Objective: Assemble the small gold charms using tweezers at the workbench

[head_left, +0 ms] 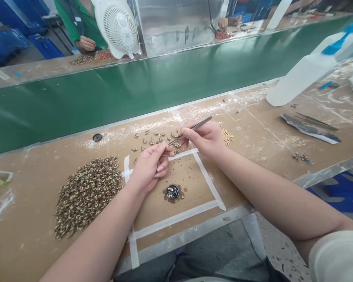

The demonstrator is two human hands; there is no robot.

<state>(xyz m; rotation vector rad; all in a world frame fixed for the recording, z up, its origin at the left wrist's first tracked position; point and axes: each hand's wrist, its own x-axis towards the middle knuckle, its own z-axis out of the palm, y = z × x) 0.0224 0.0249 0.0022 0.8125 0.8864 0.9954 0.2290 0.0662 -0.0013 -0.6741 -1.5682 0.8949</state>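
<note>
My right hand (pixel 204 138) grips metal tweezers (pixel 191 129), tips pointing left toward my left fingertips. My left hand (pixel 151 166) is closed in a pinch on a tiny part that I cannot make out, right at the tweezer tips. Both hands hover over a white tape square (pixel 207 181) on the brown bench. A small round dark dish (pixel 172 191) lies inside the square, below my left hand. A large heap of small brown coil parts (pixel 86 192) sits to the left. Several single parts (pixel 153 139) are spread out just behind my hands.
A green conveyor belt (pixel 135 86) runs behind the bench. A white bottle (pixel 306 74) lies at the right, with spare tweezers and a foil piece (pixel 310 129) near it. A white fan (pixel 117 25) and a person in green (pixel 79 23) are across the belt.
</note>
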